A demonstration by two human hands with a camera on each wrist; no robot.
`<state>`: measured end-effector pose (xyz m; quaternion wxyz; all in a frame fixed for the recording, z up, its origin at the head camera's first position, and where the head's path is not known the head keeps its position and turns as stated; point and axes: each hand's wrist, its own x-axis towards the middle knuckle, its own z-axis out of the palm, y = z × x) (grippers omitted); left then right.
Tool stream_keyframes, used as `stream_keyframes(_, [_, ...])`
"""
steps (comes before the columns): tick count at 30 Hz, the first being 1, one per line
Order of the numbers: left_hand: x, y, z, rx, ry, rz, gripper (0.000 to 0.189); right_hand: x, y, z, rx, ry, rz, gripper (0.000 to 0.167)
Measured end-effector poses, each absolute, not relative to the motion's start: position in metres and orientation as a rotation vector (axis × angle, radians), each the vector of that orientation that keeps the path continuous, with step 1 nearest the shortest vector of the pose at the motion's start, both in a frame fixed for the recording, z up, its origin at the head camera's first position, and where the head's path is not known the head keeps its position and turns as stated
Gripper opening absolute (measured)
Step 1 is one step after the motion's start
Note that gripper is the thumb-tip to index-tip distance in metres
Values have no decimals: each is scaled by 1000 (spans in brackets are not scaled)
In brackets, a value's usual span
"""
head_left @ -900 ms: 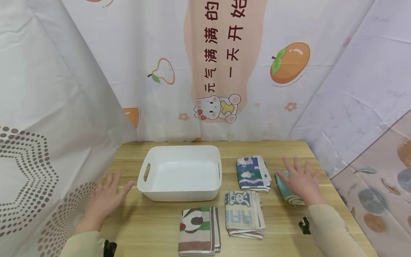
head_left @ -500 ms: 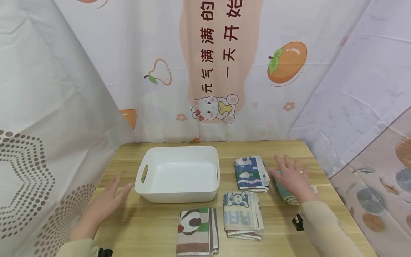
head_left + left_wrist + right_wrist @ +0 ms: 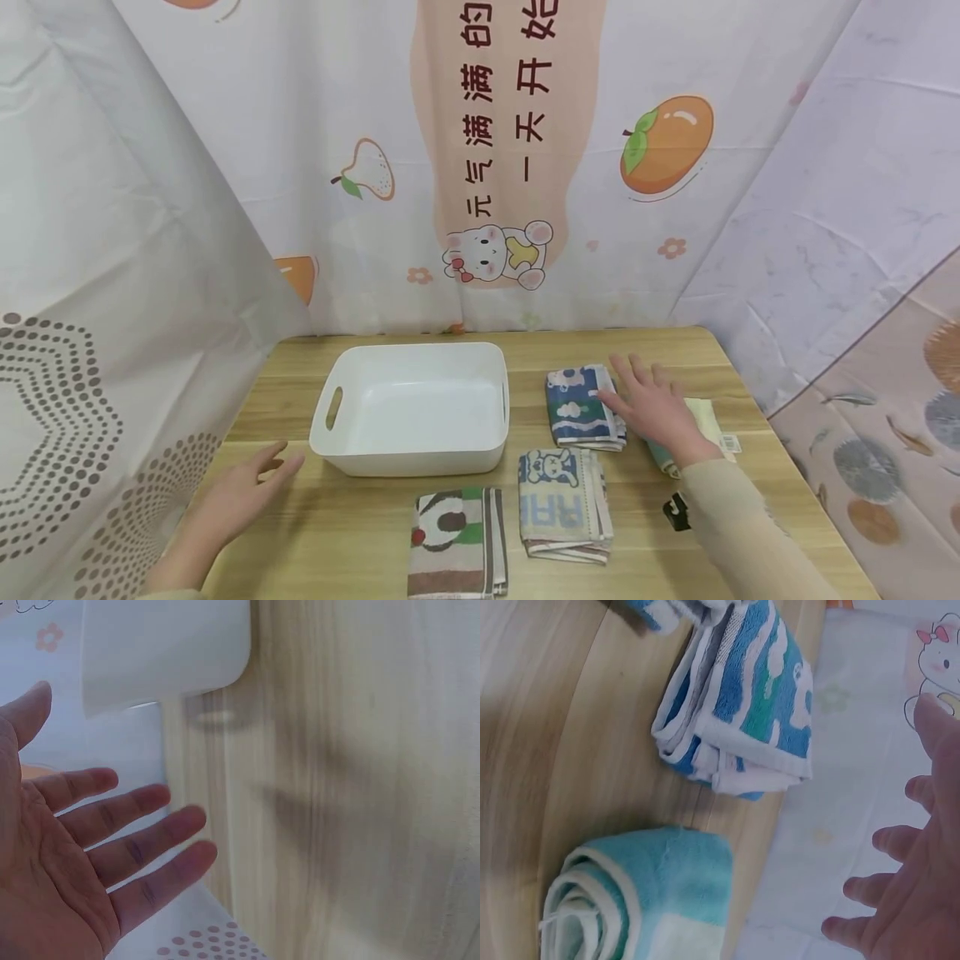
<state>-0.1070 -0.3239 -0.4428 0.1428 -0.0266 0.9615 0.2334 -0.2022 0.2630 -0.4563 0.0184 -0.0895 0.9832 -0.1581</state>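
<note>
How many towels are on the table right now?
4 in the head view: blue towel right of the white bin, lettered beige towel just below that, brown-striped towel below the bin, teal towel partly behind the right hand.

We see the bare right hand [image 3: 652,408] shifted leftward toward the folded blue-patterned cloth towel [image 3: 576,410], uncovering the cream part of the rolled teal-and-cream cloth towel [image 3: 703,418], the bare left hand [image 3: 238,493] drawn back

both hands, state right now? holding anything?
Left hand: open, holding nothing, near the white plastic bin.
Right hand: open, holding nothing, near the folded blue patterned towel.
</note>
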Motion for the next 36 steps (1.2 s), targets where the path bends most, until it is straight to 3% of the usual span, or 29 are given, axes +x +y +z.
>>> stream_keyframes(12, [-97, -315, -471, -168, 2541, 1019, 63, -210, 243, -464, -475, 2834, -952, 88])
stream_keyframes(18, [-95, -306, -482, -78, 2403, 1159, 56, -210, 234, -465, -411, 2673, -1117, 97])
stream_keyframes(36, [-107, -250, -501, 134, 2191, 1259, 53, -210, 210, -465, -348, 2319, -1467, 99])
